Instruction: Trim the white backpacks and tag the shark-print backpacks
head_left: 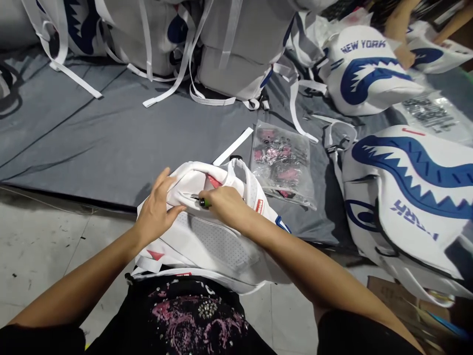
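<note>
The right hand (227, 204) is closed around a small tool (205, 201) with a green-and-black end; the fingers cover most of it, so its kind is hard to make out. The left hand (157, 212) is partly curled, a fold of the white backpack (218, 241) between thumb and fingers; some fingertips are hidden behind the fabric. The white backpack leans between the person's body and the grey-covered table (111, 143), its lower right side hidden by the right forearm. Just beyond it to the right lies a clear packet (283, 165), the pink and dark pieces inside blurred by glare. Well to its right, a shark-mouth backpack (414, 177) is cut off by the picture's edge. Farther beyond on that side stands a bag lettered "NEW YORK" (369, 69), near another person's arm (402, 29), itself cut off. Straight beyond the white backpack, grey-backed bags (236, 59) trail white straps, their tops out of view.
</note>
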Motion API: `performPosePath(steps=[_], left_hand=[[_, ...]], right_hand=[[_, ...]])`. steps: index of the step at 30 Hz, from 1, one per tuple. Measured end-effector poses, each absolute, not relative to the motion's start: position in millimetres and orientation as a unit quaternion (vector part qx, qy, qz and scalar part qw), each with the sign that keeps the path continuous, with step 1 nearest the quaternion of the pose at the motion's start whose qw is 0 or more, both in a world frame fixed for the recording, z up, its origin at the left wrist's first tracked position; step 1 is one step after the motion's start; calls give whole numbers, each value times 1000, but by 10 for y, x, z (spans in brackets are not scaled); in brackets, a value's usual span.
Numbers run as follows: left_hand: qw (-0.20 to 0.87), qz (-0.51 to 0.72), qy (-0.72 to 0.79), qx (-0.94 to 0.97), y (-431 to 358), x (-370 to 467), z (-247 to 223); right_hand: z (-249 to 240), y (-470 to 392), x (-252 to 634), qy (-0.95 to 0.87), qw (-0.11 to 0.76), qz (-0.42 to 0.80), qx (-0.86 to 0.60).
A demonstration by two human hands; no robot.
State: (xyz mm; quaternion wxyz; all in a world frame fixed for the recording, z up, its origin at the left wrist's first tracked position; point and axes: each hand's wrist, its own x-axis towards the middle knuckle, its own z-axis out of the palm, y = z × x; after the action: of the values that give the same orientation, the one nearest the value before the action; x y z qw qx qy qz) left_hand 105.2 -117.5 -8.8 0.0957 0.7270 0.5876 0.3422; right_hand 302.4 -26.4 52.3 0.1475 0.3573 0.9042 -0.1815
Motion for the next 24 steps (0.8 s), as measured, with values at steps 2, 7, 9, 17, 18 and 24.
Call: performPosePath(steps=[2, 7, 9, 17, 18, 24], left_hand=[[107, 313, 630, 703, -1166, 1051, -99], [99, 300, 632, 708, -1179, 1001, -110], [101, 302, 637, 702, -1198, 973, -104], [152, 247, 698, 655, -1134, 898, -109], [157, 234, 707, 649, -1131, 904, -93], [210, 213, 729, 615, -1051, 972, 16]], right_hand=[[503, -239, 2991, 909, 155, -194, 336], [545, -280, 2985, 914, 141, -174, 338], [586, -332, 2939, 920, 105, -157, 344], [616, -184, 2647, 952, 44, -168, 251], [612, -193, 2701, 952, 58, -155, 257], [580, -361, 3429, 899, 199, -91, 380]])
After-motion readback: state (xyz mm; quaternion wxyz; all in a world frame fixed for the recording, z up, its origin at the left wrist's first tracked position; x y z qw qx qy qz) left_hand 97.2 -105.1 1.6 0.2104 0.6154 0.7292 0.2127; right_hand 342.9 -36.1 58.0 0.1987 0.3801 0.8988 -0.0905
